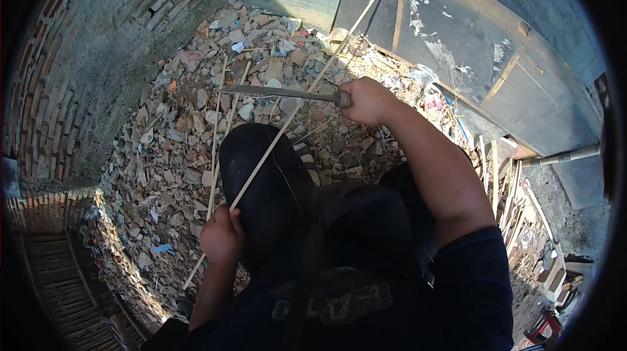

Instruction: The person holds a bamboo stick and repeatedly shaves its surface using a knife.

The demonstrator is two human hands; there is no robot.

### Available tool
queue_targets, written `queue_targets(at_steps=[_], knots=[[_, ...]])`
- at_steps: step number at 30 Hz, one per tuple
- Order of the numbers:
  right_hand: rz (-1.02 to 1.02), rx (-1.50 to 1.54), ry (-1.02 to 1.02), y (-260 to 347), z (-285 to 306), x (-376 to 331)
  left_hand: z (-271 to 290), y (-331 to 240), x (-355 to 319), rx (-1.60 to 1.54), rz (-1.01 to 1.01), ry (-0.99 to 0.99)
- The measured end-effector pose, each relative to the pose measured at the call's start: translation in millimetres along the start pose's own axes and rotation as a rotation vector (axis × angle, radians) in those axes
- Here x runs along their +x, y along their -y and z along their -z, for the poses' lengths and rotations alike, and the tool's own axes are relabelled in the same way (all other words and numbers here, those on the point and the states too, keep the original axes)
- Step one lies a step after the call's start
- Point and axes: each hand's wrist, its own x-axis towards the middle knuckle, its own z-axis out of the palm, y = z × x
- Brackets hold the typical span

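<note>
My left hand (pixel 221 238) is closed around a long, thin pale strip (pixel 264 156) that looks like bamboo or wood. The strip slants over my dark-clad left knee (pixel 251 155) toward the far right, and its near end pokes out below the fist. In my right hand (pixel 366 101) is the dark handle of a machete, gripped in closed fingers. The machete's blade (pixel 271 91) points left and crosses the strip beyond my knee; whether it touches the strip I cannot tell. Two more thin strips, a left one (pixel 217 125) and a right one (pixel 233 110), lie beside that knee.
Broken stone and brick rubble (pixel 176 161) with litter covers the ground. A brick wall (pixel 72 89) rises at the left, and dark panels (pixel 457 44) stand at the far right. Several pale sticks (pixel 513 200) lie at my right. A slatted panel (pixel 62 279) is at lower left.
</note>
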Motion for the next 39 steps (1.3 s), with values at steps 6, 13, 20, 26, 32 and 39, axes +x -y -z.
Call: queue_targets(at_steps=[6, 13, 20, 26, 32, 39], knots=[[0.003, -0.077, -0.068, 25, -4, -8, -6, 6, -10, -0.016, 0.058, 0.052], [-0.073, -0.142, -0.020, 20, 9, -10, -6, -1, 1, 0.004, 0.024, 0.008], [-0.035, -0.148, -0.033, 25, 12, -8, -6, 5, -11, 0.012, 0.046, 0.003], [-0.087, -0.119, -0.064, 23, 15, -13, -16, 8, -4, 0.023, 0.035, 0.024], [-0.166, -0.037, -0.126, -6, 18, -6, -10, 4, -3, 0.011, 0.002, -0.035], [-0.040, -0.137, -0.114, 9, 17, -12, -15, 12, -5, 0.026, -0.018, -0.020]])
